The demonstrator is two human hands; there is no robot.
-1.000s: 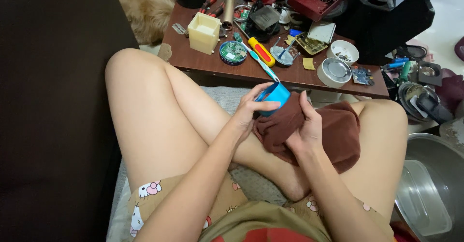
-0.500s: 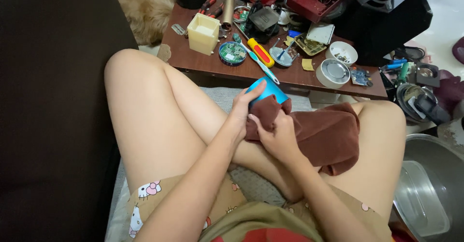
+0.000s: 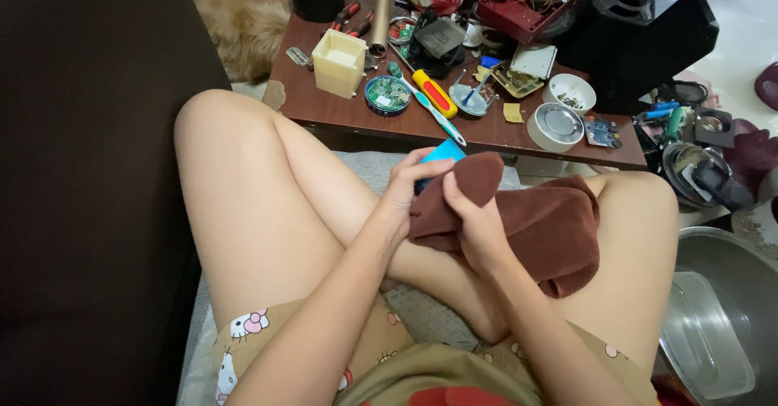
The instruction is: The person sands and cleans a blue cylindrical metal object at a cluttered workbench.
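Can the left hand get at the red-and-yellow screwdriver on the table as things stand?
Probably not right away: the left hand is holding the blue object. The screwdriver lies uncovered near the table edge, so the path looks open once freed.

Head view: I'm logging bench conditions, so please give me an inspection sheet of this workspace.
Surface: low brown table, crowded; the work is done over the lap, not on it.
Job's things: blue object, mostly covered by a brown cloth.
Clutter: cream box, round green circuit board, red and yellow screwdriver, white bowl, round white tin.
Grips: left hand holds the blue object; right hand presses the cloth against it.
Cables: nothing seen.
Surroundings: dark wall at left, metal basin at right, tan furry thing behind the table.
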